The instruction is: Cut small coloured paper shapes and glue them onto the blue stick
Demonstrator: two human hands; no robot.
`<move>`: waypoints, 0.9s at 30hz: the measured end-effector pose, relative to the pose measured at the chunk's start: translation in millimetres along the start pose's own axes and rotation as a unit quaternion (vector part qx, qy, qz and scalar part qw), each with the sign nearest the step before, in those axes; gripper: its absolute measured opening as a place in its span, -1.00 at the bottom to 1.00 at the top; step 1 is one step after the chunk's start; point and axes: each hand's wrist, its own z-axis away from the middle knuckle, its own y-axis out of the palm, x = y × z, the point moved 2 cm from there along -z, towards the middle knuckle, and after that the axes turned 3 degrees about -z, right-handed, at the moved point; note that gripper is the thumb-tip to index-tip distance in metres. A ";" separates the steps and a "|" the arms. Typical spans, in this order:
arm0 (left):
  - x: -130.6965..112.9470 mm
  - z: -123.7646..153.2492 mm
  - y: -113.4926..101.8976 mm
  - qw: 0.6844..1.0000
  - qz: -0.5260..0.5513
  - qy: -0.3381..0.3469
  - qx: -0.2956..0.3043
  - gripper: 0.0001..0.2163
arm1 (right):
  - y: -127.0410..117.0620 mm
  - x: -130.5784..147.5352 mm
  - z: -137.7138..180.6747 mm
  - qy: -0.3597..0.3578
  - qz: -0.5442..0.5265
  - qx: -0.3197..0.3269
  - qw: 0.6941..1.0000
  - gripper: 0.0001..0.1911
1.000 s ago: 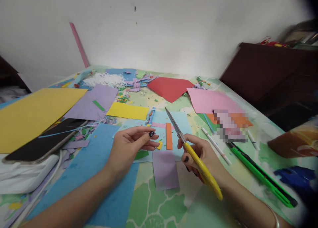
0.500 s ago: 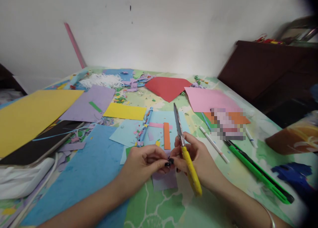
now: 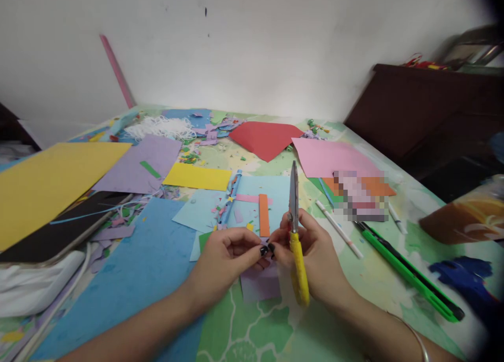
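Note:
Yellow-handled scissors (image 3: 299,267) hang from my right hand (image 3: 315,251), blades pointing up and away from me. The thumb and finger of that hand also pinch together, tip to tip with my left hand (image 3: 232,257). My left hand is closed in a pinch too, on a tiny bit, perhaps purple paper, mostly hidden by the fingertips. Below the fingers lies a purple paper piece (image 3: 260,284). Just beyond them rest an orange paper strip (image 3: 264,215) and a light blue sheet (image 3: 281,191). A decorated blue paper roll (image 3: 232,196) lies on the sheet's left part.
A green utility knife (image 3: 409,270) and a white stick (image 3: 339,229) lie to the right, near a cup of brown drink (image 3: 464,215). To the left are a blue sheet (image 3: 129,278) and a dark phone (image 3: 66,228). Red paper (image 3: 268,138) and scraps sit farther back.
The scissors have swung more upright, their blades shifting right and their handle slightly left. My pinching fingertips have moved a little; both hands stay together in nearly the same place.

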 end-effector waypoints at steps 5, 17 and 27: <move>-0.1 1.0 -2.2 0.999 -0.015 0.020 -0.037 -0.96 | -0.1 -2.0 0.5 -0.012 0.006 -0.009 1.000 -0.63; -15.1 0.4 -21.9 0.992 0.058 0.062 -0.092 -0.96 | -12.3 8.0 4.9 -0.079 0.279 0.029 0.956 -0.70; -26.1 0.4 -32.0 0.983 0.102 0.113 -0.102 -0.95 | -9.2 4.0 2.1 -0.100 0.418 0.076 0.899 -0.69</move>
